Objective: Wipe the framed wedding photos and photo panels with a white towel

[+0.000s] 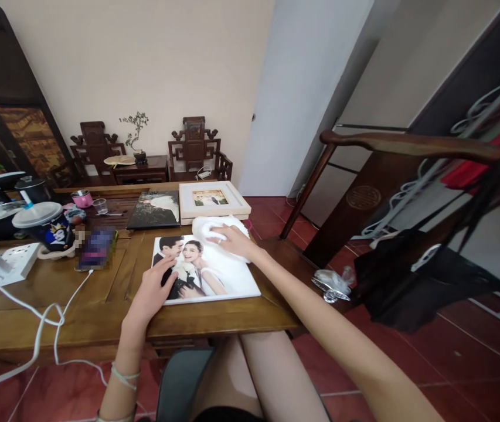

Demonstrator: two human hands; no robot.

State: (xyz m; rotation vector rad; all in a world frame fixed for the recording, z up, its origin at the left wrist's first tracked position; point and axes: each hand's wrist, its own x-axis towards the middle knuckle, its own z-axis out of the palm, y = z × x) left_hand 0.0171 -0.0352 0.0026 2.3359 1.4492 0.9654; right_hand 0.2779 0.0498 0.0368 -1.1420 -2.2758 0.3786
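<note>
A large photo panel (214,275) showing a couple lies flat on the wooden table (100,310) in front of me. My left hand (153,290) rests flat on its near left corner, fingers spread. My right hand (232,240) presses a white cloth (214,227) onto the panel's far right corner. Just behind the panel lie a dark photo album (155,209) and a white framed photo (212,200).
A phone (97,249) on a white cable (51,319), a power strip (7,264), a lidded cup (43,225), a pink cup (82,198) and a glass (99,206) crowd the table's left. A wooden chair (390,176) with dark clothing stands on the right.
</note>
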